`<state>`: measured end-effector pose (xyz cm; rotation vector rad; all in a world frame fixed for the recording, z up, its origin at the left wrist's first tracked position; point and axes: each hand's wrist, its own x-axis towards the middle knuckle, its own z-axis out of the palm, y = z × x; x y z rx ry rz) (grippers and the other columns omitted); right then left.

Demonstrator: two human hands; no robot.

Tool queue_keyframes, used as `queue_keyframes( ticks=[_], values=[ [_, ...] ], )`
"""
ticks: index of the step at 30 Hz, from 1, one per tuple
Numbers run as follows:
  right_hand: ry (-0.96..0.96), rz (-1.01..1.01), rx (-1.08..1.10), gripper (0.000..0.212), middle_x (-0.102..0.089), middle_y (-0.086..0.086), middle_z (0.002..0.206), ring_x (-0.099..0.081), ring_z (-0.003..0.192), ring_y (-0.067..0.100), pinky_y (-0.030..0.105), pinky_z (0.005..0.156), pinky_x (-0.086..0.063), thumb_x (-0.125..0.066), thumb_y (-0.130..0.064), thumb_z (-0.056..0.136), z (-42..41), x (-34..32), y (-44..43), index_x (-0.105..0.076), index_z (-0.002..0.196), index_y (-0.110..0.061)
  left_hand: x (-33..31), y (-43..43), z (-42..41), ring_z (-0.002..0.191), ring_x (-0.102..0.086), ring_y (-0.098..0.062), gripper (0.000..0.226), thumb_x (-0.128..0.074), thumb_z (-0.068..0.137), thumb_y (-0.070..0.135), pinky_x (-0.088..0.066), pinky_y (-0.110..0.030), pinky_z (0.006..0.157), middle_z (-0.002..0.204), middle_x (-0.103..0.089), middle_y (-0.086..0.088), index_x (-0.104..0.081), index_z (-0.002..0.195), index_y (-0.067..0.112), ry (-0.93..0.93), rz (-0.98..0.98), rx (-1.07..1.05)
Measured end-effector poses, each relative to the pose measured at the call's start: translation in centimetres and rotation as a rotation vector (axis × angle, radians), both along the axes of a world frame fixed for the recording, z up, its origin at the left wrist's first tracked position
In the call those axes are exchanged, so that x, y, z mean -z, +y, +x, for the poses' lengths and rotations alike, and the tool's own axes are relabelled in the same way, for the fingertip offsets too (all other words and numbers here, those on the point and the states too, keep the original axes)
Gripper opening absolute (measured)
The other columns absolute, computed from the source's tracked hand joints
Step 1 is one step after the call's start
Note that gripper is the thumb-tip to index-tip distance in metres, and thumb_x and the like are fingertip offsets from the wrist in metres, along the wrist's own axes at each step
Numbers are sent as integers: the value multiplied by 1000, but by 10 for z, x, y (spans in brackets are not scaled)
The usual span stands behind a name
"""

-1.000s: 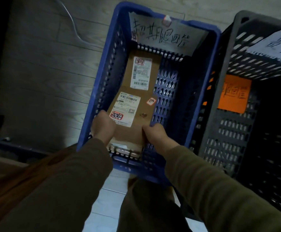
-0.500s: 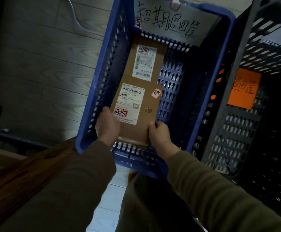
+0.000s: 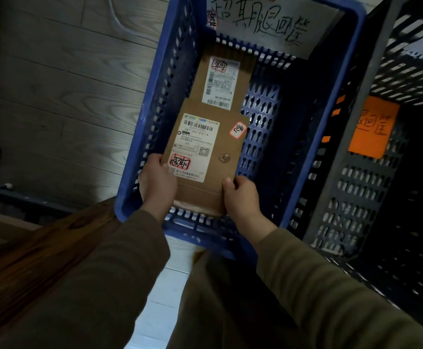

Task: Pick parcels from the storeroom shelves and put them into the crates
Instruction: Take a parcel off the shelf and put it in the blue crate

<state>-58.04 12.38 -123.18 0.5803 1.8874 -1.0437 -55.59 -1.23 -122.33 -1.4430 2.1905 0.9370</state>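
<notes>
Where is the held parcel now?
Head view, centre: the held parcel is inside the blue crate, towards its left wall, gripped by left hand and right hand, overlapping a second parcel.

A parcel storeroom, shown by labelled sorting crates on plank flooring (image 3: 54, 84) — a blue crate (image 3: 160, 102) around the gripped parcel (image 3: 226, 144), its handwritten sign (image 3: 263, 23) beyond the grip, and a grey crate (image 3: 361, 197) with an orange tag (image 3: 374, 127) to the right of the grip.

Head view, facing steeply down, seemingly close above blue crate (image 3: 260, 117)
</notes>
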Motion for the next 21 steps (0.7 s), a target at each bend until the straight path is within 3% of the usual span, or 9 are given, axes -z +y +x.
queue_keyframes(
  ticks=[3, 7, 12, 14, 17, 21],
  values=[
    [-33, -3, 2, 30, -56, 7, 93, -53, 83, 22, 30, 73, -40, -40, -18, 99, -7, -2, -2, -55, 115, 2, -3, 3, -3, 107, -56, -30, 26, -33, 99, 10, -44, -33, 78, 118, -60, -15, -51, 117, 4, 4, -29, -2],
    [-105, 3, 36, 27, -60, 14, 116, -57, 104, 30, 40, 91, -48, -41, -17, 99, -7, 3, -11, -55, 116, -1, 3, 2, -2, 110, -56, -31, 28, -34, 98, 7, -50, -42, 88, 121, -58, -14, -48, 123, 6, 22, -19, 10],
    [-63, 25, 62, 28, -58, 16, 118, -55, 101, 28, 35, 84, -44, -39, -17, 99, 3, 10, -14, -52, 118, -1, 10, 0, 7, 118, -51, -29, 37, -35, 98, 10, -45, -41, 95, 129, -52, -12, -40, 135, 11, 58, -1, 91],
    [-47, 25, 67, 28, -59, 16, 116, -54, 96, 25, 34, 82, -44, -39, -17, 99, 3, 8, -14, -53, 116, 0, 8, -1, 5, 117, -51, -29, 35, -34, 99, 9, -45, -37, 92, 128, -53, -11, -41, 133, 11, 55, 11, 68],
    [-42, 25, 56, 26, -60, 16, 114, -56, 98, 27, 37, 85, -47, -40, -16, 99, 0, 0, -14, -55, 114, -1, 4, -1, 1, 115, -53, -30, 33, -36, 97, 11, -47, -44, 94, 127, -54, -12, -44, 129, 10, 41, -18, 56],
    [-9, 32, 23, 27, -61, 14, 114, -58, 103, 29, 37, 84, -48, -41, -17, 99, -3, -17, -8, -56, 115, -1, -5, 5, -2, 114, -50, -33, 38, -47, 93, 30, -44, -49, 94, 128, -48, -15, -48, 123, 7, -10, -86, 112]
  ],
)
